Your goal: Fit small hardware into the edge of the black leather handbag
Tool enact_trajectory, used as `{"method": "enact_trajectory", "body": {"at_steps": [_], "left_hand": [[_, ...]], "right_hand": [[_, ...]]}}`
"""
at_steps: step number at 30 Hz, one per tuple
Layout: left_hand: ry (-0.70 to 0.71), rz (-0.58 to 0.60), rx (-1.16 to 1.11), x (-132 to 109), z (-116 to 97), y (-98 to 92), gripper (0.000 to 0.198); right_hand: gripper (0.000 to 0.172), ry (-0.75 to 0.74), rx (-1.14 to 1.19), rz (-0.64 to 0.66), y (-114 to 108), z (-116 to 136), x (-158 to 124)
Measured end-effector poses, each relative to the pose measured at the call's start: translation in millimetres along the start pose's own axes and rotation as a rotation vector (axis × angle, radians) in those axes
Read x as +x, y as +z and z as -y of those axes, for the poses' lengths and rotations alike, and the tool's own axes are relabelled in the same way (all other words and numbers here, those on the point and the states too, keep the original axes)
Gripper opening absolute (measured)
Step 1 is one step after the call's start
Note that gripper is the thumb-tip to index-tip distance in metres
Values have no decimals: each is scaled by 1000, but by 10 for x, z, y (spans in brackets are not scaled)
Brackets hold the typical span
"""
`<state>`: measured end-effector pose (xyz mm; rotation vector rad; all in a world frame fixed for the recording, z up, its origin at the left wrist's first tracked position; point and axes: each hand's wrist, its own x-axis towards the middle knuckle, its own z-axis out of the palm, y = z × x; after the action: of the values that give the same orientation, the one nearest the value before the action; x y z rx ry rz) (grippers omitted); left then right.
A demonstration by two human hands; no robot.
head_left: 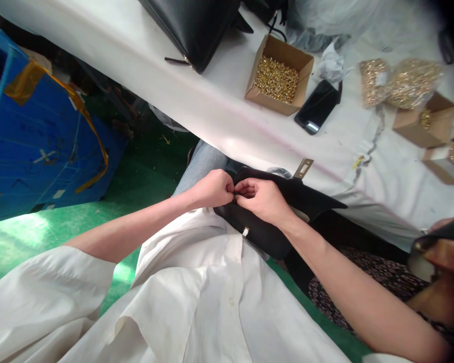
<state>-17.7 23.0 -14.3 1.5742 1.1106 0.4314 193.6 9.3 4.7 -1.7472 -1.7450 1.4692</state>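
A black handbag (pixel 257 232) lies across my lap, its flap turned up toward the table. The flap carries a gold clasp plate (pixel 303 168), and a small metal fitting (pixel 245 231) sits on the bag's front. At the bag's left end my left hand (pixel 218 188) is closed in a pinch. Facing it, my right hand (pixel 263 199) also pinches with curled fingers, its wrist over the bag. The fingertips of both hands meet around a small dark piece, mostly hidden, that I cannot make out.
On the white-covered table (pixel 227 116) stand a carton of gold hardware (pixel 306 65), a phone (pixel 318 107), bagged fittings (pixel 414 80), smaller cartons (pixel 426 121) and another black bag (pixel 200 30). A blue bin (pixel 60 146) stands left. Another person's hand (pixel 448 254) is at right.
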Motion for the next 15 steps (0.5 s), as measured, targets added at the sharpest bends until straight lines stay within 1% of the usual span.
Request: {"method": "enact_trajectory", "body": {"at_steps": [3, 8, 11, 15], "left_hand": [[29, 58, -1, 45, 23, -47, 11], [4, 114, -80, 71, 62, -69, 15], [1, 115, -116, 71, 85, -62, 13], [19, 77, -113, 78, 102, -55, 7]], "right_hand": [[22, 12, 12, 2, -11, 3, -4], [24, 17, 46, -13, 0, 7, -10], [25, 11, 46, -2, 4, 21, -6], [25, 13, 37, -9, 9, 20, -4]]}}
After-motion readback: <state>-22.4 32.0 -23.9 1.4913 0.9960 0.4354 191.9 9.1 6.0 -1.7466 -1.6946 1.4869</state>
